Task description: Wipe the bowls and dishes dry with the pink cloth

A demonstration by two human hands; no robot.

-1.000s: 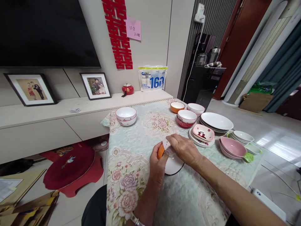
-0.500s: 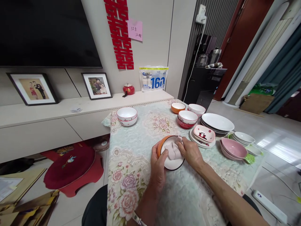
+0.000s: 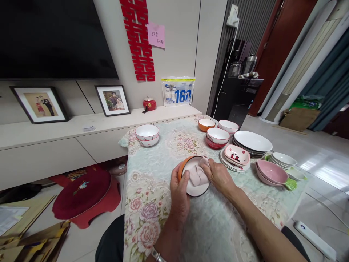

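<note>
An orange bowl (image 3: 183,168) with a white inside and a dark rim is tilted toward me above the flowered tablecloth. My left hand (image 3: 180,187) grips it at the left, thumb over the rim. A pale pink cloth (image 3: 198,176) lies bunched inside the bowl, and my right hand (image 3: 219,176) pinches it at the bowl's right rim. Part of the cloth is hidden under the right fingers. Just right of that hand stands a small stack of plates (image 3: 231,165) topped by a rectangular cat dish (image 3: 236,155).
Two stacked white bowls (image 3: 147,135) stand at the table's left. Toward the back right are another orange bowl (image 3: 206,125), red and white bowls (image 3: 217,137) and large white plates (image 3: 253,142). Pink leaf-shaped dishes (image 3: 272,172) sit near the right edge. A red stool (image 3: 87,198) stands left.
Both hands and the orange bowl have shifted slightly left. The cloth has moved with them inside the bowl, its folds changed.
</note>
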